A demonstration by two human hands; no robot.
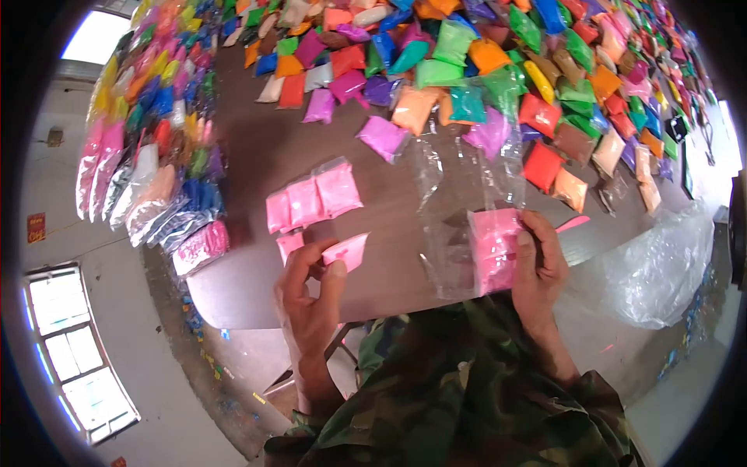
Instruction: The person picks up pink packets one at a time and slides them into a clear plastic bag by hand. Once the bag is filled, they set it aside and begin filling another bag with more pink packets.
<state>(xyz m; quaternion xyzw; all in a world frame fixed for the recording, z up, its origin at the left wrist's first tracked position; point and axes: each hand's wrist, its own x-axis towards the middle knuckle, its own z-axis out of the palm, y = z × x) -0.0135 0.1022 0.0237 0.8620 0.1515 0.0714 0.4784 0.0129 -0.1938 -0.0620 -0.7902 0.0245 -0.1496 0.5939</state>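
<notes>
The left hand (pixel 311 292) holds a small flat pink powder sachet (pixel 346 251) of clear plastic. Its grip is clamped on the lower edge of this sachet, thumb on one side and fingers on the other. The sachet is lifted a little over the dark brown worktop (pixel 264 148) and is tilted, with its far end toward 2 o'clock.

The right hand (pixel 541 268) holds a clear plastic bag (pixel 459 202) in which a stack of pink powder sachets (pixel 494 249) sits at the lower part. The grip of this hand is closed around the stack through the bag, the thumb in front and the fingers behind. The open, empty part of the bag stands up toward 12 o'clock from the hand.

At 11 o'clock from the left hand, three more pink sachets in a row (pixel 313 198) lie flat on the worktop, touching each other. One more pink sachet (pixel 289 245) lies just beside the left fingers, partly hidden by them.

Far at 12 and 1 o'clock a big heap of many-coloured powder sachets (pixel 498 70) covers the worktop. At 9 o'clock, long clear bags filled with coloured sachets (pixel 148 156) lie along the worktop edge. At 3 o'clock of the right hand a large crumpled clear plastic sheet (pixel 661 268) hangs at the worktop corner. The person wears a camouflage sleeve (pixel 467 389).
</notes>
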